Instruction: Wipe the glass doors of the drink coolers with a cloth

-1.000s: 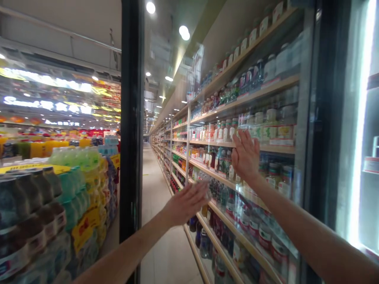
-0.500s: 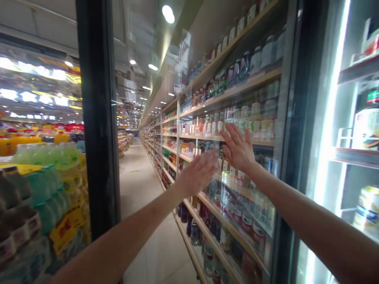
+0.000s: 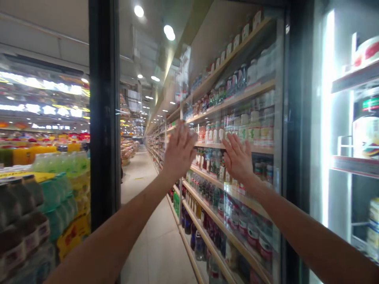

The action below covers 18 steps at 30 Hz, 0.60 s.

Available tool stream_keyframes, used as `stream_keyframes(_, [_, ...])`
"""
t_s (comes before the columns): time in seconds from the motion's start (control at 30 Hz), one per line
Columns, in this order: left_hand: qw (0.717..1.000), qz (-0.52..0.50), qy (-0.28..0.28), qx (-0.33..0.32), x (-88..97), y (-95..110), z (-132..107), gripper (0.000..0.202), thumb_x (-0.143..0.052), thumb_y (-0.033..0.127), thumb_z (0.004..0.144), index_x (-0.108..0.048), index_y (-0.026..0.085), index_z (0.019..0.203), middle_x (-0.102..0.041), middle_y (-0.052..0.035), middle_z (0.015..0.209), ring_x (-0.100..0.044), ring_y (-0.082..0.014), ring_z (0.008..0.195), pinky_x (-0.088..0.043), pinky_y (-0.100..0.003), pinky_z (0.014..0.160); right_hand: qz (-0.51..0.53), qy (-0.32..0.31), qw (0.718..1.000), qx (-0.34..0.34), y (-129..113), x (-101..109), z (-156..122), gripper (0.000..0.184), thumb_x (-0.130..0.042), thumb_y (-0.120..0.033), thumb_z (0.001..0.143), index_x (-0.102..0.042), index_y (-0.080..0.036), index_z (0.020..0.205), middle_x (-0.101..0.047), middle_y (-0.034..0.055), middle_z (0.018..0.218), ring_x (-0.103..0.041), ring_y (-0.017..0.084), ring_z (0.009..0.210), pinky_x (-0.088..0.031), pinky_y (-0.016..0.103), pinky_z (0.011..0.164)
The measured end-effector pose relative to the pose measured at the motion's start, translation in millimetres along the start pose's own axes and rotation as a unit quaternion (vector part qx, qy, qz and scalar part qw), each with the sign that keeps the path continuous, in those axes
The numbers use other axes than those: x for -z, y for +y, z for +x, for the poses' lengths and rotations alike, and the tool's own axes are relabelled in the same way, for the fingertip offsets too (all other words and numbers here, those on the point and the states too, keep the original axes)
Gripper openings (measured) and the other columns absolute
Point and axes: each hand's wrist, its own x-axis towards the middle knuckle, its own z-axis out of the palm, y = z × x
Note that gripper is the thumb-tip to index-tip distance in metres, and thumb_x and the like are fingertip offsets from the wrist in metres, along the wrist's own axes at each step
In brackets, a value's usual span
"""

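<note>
The lit cooler [image 3: 355, 165] holds labelled containers [image 3: 367, 132] beside the glass door [image 3: 103, 118].

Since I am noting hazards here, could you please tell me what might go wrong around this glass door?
1. The open left hand and right hand are raised at the glass door; contact is unclear, but palms could slip on or smudge the pane.
2. The dark frame appears beside the stacked bottles, so it might knock them if swung that way, though depth is hard to judge.
</note>
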Motion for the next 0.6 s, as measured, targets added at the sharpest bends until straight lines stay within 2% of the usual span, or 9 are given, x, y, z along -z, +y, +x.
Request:
stream_keyframes(0.1, [0.976,-0.025,-0.055,-0.21,-0.8,9.3,-4.7,0.046,-0.043,0.031,0.088,-0.037,0.022,0.133,-0.03,-0.0066,0.147,-0.011,-0.0226,0.139,-0.027,-0.042,0.11,0.003,0.007,1.0,0.002,-0.7,1.7,0.2,0.053,-0.035,-0.024,0.088,-0.027,-0.023,0.141,-0.036,0.0085,0.144,-0.027,0.02,0.136,-0.012,0.049,0.111])
stream_keyframes(0.13, [0.97,-0.025,-0.064,-0.231,-1.0,9.7,-4.8,0.045,-0.042,0.031,0.088,-0.038,0.022,0.132,-0.031,-0.0057,0.146,-0.013,-0.0217,0.139,-0.026,-0.041,0.11,0.004,0.01,1.0,0.003,-0.8,2.1,0.2,0.053,-0.035,-0.024,0.088,-0.026,-0.023,0.141,-0.037,0.0086,0.144,-0.027,0.02,0.136,-0.012,0.049,0.111])
stream_keyframes(0.17, [0.976,-0.019,-0.062,-0.208,-1.0,8.1,-3.0,0.044,-0.042,0.031,0.088,-0.038,0.023,0.132,-0.031,-0.0058,0.146,-0.013,-0.0213,0.139,-0.026,-0.041,0.11,0.005,0.012,1.0,0.003,-0.8,2.4,0.2,0.054,-0.035,-0.024,0.088,-0.026,-0.024,0.141,-0.037,0.0086,0.144,-0.028,0.02,0.135,-0.013,0.049,0.11])
stream_keyframes(0.27, [1.0,0.011,0.003,-0.006,0.3,1.3,8.2,0.045,-0.042,0.028,0.088,-0.038,0.02,0.132,-0.029,-0.0091,0.147,-0.009,-0.0231,0.139,-0.024,-0.046,0.11,0.008,0.017,1.0,0.005,-0.1,2.6,-0.3,0.054,-0.037,-0.023,0.088,-0.025,-0.024,0.141,-0.038,0.0089,0.143,-0.028,0.02,0.135,-0.014,0.049,0.11])
stream_keyframes(0.3, [1.0,0.012,0.016,0.021,0.4,2.2,10.7,0.046,-0.043,0.027,0.087,-0.038,0.02,0.132,-0.028,-0.0098,0.147,-0.007,-0.0236,0.14,-0.024,-0.047,0.11,0.008,0.017,1.0,0.005,0.2,2.7,-0.4,0.054,-0.037,-0.023,0.088,-0.026,-0.024,0.141,-0.038,0.0092,0.143,-0.028,0.02,0.135,-0.014,0.049,0.11])
stream_keyframes(0.33, [1.0,0.007,0.013,0.009,0.0,5.4,11.8,0.046,-0.043,0.028,0.087,-0.037,0.02,0.132,-0.027,-0.0095,0.147,-0.006,-0.0239,0.14,-0.023,-0.047,0.11,0.007,0.018,1.0,0.005,0.4,2.7,-0.4,0.054,-0.037,-0.022,0.088,-0.026,-0.023,0.141,-0.038,0.0097,0.143,-0.028,0.02,0.135,-0.014,0.049,0.11])
stream_keyframes(0.47, [0.98,-0.014,-0.074,-0.184,-2.1,16.1,9.8,0.043,-0.042,0.032,0.088,-0.04,0.024,0.13,-0.032,-0.0048,0.146,-0.01,-0.0221,0.139,-0.022,-0.042,0.111,0.001,0.026,1.0,0.015,0.5,3.4,0.3,0.052,-0.037,-0.022,0.088,-0.03,-0.022,0.139,-0.04,0.0103,0.142,-0.03,0.021,0.134,-0.016,0.049,0.109])
stream_keyframes(0.53, [0.987,-0.003,-0.068,-0.144,1.0,-1.9,12.1,0.041,-0.04,0.032,0.089,-0.042,0.024,0.129,-0.032,-0.0053,0.145,-0.014,-0.022,0.139,-0.021,-0.041,0.111,0.001,0.032,0.999,0.014,-0.3,3.7,0.9,0.052,-0.037,-0.022,0.088,-0.03,-0.022,0.139,-0.041,0.0099,0.141,-0.031,0.021,0.134,-0.016,0.048,0.109])
stream_keyframes(0.6, [1.0,0.018,-0.018,-0.005,8.4,-36.3,14.1,0.041,-0.039,0.03,0.09,-0.043,0.019,0.129,-0.033,-0.01,0.145,-0.015,-0.0234,0.138,-0.02,-0.044,0.111,0.001,0.035,0.999,0.009,-1.3,3.8,1.3,0.052,-0.036,-0.021,0.088,-0.028,-0.022,0.14,-0.042,0.0096,0.141,-0.031,0.02,0.134,-0.015,0.047,0.11])
